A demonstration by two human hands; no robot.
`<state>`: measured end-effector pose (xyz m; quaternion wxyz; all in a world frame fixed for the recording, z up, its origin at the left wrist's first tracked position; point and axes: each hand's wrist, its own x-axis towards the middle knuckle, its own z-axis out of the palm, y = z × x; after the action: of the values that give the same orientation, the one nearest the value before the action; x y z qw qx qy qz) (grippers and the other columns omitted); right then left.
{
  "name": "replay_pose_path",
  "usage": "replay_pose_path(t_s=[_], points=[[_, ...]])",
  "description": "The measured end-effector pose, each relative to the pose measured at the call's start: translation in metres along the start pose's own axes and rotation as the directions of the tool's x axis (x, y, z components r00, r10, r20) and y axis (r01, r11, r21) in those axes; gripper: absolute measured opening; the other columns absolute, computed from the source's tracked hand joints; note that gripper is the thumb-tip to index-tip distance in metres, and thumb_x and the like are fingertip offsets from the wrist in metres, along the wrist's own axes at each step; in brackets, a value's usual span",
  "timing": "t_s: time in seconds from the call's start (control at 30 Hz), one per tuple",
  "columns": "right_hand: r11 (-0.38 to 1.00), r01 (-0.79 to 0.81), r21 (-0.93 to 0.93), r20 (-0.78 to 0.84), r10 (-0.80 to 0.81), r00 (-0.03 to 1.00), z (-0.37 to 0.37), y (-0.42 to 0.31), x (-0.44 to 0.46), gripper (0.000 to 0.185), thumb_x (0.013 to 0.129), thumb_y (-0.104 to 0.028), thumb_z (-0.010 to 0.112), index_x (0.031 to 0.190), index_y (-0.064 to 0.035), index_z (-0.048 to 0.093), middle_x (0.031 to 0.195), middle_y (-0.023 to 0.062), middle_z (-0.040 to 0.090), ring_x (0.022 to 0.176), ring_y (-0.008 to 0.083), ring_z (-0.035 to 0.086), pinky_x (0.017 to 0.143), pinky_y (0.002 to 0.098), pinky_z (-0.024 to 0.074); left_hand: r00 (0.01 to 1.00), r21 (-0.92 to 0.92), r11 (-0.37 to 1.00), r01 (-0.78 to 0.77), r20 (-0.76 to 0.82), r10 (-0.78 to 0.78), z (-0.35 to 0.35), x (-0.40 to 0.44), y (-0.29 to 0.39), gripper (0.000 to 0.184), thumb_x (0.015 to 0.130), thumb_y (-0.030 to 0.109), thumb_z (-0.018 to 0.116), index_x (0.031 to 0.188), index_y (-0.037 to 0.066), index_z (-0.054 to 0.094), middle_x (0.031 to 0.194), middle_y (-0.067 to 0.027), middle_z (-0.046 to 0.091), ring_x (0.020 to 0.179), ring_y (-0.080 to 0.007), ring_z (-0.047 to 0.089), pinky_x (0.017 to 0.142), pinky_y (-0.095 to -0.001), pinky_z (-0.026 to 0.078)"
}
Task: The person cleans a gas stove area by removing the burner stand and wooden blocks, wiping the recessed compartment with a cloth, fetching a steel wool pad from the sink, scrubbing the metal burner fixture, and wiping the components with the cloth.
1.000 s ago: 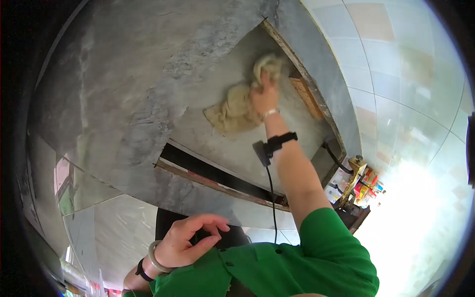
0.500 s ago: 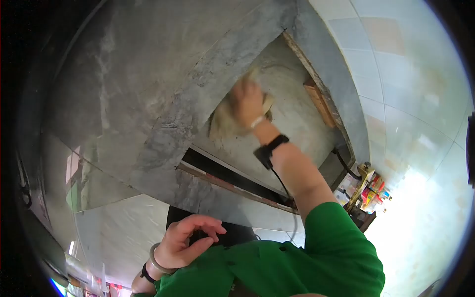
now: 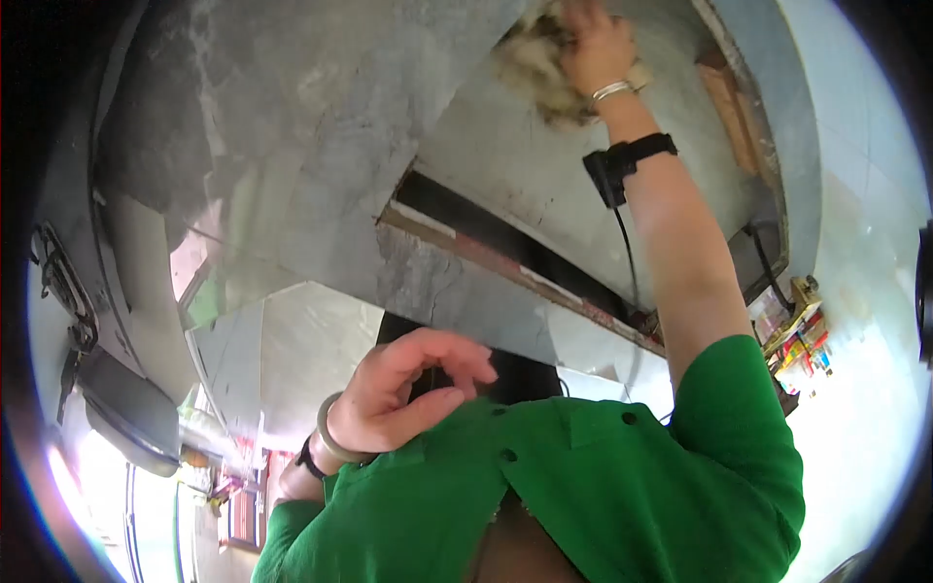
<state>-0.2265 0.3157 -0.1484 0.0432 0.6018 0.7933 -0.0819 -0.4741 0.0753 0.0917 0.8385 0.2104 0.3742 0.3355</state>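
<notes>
Reaching over the recess (image 3: 476, 146) in the grey counter (image 3: 321, 126), the right hand (image 3: 598, 53) lay on a beige cloth (image 3: 544, 83), which sat bunched on the recess floor beside its left edge. Blur hid the fingers, so I could not tell whether they gripped the cloth or only covered it. A wooden block (image 3: 729, 107) stood along the recess's right edge, and a dark slot (image 3: 457, 204) ran along its near edge. A black strapped device (image 3: 610, 177) sat on the right forearm. The left hand (image 3: 398, 389) held nothing visible; it hung before the green shirt (image 3: 583, 466), fingers curled, a narrow gap separating them from the thumb.
</notes>
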Motion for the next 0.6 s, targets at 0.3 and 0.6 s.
replay_pose_path(t_s=[0.3,0.6], points=[[0.643,0.704,0.3,0.172,-0.763,0.623,0.001,-0.064,-0.13,0.042,0.073,-0.012,0.058,0.111,-0.0294,0.064,0.127,-0.0038,0.053,0.109,0.0273,0.048,0.091,0.0459,0.0378,0.997,0.046,0.997,-0.062,0.046,0.06,0.036,0.0,0.0,0.036,0.081,-0.011,0.053,0.117,-0.005,0.051,0.104,-0.0142,0.061,0.082,-0.0164,0.059,0.077,-0.0276,0.047],[0.987,0.123,0.104,-0.086,-0.114,0.99,-0.001,0.136,-0.056,0.057,0.072,-0.022,0.062,0.127,-0.0285,0.053,0.138,0.0069,0.044,0.122,0.0396,0.041,0.097,0.0477,0.0374,0.97,-0.064,0.987,-0.144,-0.206,0.128,0.062,-0.045,-0.065,0.037,0.08,-0.011,0.05,0.117,-0.004,0.049,0.105,-0.0158,0.059,0.086,-0.0173,0.056,0.079,-0.0291,0.046]])
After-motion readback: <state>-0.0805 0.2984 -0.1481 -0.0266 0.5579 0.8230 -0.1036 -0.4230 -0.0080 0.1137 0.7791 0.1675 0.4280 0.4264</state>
